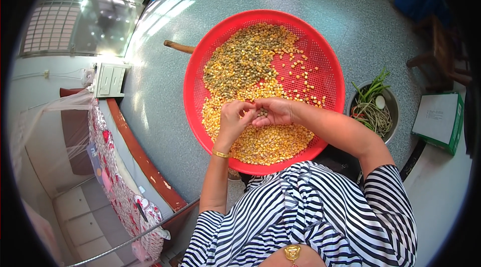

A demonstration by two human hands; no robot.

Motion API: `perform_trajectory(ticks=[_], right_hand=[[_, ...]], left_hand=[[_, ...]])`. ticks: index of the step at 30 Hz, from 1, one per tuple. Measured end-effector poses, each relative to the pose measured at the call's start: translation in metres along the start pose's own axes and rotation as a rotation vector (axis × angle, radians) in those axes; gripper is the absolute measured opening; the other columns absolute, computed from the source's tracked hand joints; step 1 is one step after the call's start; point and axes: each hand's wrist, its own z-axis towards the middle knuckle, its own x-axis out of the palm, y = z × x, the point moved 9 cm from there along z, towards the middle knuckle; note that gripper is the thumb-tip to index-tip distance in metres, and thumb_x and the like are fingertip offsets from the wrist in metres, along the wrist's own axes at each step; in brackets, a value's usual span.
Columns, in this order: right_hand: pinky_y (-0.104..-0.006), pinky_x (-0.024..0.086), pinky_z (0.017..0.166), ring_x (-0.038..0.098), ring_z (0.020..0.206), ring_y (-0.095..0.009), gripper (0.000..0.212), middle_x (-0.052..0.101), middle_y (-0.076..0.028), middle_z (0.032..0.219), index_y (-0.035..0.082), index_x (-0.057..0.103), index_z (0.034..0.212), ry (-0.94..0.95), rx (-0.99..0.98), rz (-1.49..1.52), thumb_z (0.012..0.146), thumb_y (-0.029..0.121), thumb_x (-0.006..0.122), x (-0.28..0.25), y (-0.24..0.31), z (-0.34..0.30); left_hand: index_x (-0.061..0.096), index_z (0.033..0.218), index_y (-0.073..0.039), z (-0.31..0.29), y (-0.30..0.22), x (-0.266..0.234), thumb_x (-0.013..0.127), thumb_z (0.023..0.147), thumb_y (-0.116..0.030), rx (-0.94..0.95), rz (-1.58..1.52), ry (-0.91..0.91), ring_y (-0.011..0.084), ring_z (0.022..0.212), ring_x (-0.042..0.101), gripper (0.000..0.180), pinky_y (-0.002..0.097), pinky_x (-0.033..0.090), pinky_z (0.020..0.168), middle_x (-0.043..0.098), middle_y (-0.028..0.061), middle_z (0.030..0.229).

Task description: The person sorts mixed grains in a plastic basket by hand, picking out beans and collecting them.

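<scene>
A large round red plastic sieve basket (339,86) is in front of me. Its far left part holds a mixed heap of greenish-brown beans (233,69) and yellow corn kernels. Nearer to me lies a spread of mostly yellow corn kernels (275,144). Above the middle of the basket, my right hand (274,108) is cupped, with a few brownish beans (262,112) in its palm. My left hand (233,117) meets it from the left, thumb and fingertips pinched together at the edge of that palm. Whatever the pinch may hold is too small to make out.
A metal basin (395,116) of green vegetables stands on the floor at right, near a green-and-white box (440,119) and wooden chair (436,51). A wooden handle (178,46) sticks out beyond the basket. The bed (145,156) is at left, beside a white cabinet (110,79).
</scene>
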Motion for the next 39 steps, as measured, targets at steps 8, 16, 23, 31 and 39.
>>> perform_trajectory(ticks=[8, 16, 23, 31, 39], right_hand=[[-0.028, 0.054, 0.072, 0.061, 0.077, -0.022, 0.025, 0.059, -0.017, 0.088, -0.007, 0.051, 0.094, 0.0, 0.017, -0.174, 0.088, 0.013, 0.038, 0.004, -0.001, -0.002], [-0.0278, 0.054, 0.07, 0.061, 0.077, -0.022, 0.024, 0.058, -0.017, 0.087, -0.007, 0.05, 0.097, 0.051, 0.018, -0.215, 0.087, 0.011, 0.038, 0.006, -0.005, 0.0], [-0.0287, 0.054, 0.07, 0.061, 0.077, -0.022, 0.023, 0.058, -0.017, 0.087, -0.007, 0.049, 0.097, 0.042, 0.026, -0.261, 0.086, 0.008, 0.036, 0.004, -0.005, 0.0], [-0.0292, 0.054, 0.069, 0.061, 0.076, -0.023, 0.023, 0.058, -0.018, 0.088, -0.007, 0.048, 0.099, 0.063, 0.022, -0.278, 0.087, 0.008, 0.036, 0.005, -0.006, 0.002], [-0.0293, 0.054, 0.068, 0.062, 0.075, -0.024, 0.022, 0.059, -0.018, 0.087, -0.006, 0.05, 0.098, 0.042, 0.013, -0.284, 0.088, 0.008, 0.037, 0.004, -0.007, 0.003]], left_hand=[[0.063, 0.088, -0.002, 0.03, -0.01, 0.005, 0.059, 0.076, -0.004, 0.064, -0.073, -0.049, 0.0206, 0.068, 0.058, 0.013, 0.0293, 0.045, 0.063, 0.059, 0.0098, 0.077], [0.061, 0.094, -0.003, 0.061, -0.016, 0.043, 0.057, 0.076, -0.004, 0.173, 0.059, 0.036, 0.0261, 0.073, 0.058, 0.019, 0.0317, 0.046, 0.066, 0.058, 0.0117, 0.081], [0.062, 0.085, -0.003, 0.05, -0.012, 0.045, 0.058, 0.074, -0.007, 0.14, -0.035, 0.129, 0.0264, 0.07, 0.059, 0.012, 0.0333, 0.046, 0.064, 0.059, 0.0115, 0.076], [0.063, 0.083, -0.005, 0.07, -0.029, 0.047, 0.064, 0.072, -0.012, 0.145, 0.033, 0.119, 0.0178, 0.063, 0.057, 0.013, 0.0289, 0.046, 0.059, 0.058, 0.0073, 0.074], [0.062, 0.08, -0.005, 0.077, -0.035, 0.064, 0.064, 0.072, -0.012, 0.209, 0.115, 0.184, 0.0182, 0.061, 0.055, 0.011, 0.0292, 0.045, 0.058, 0.057, 0.0068, 0.073]])
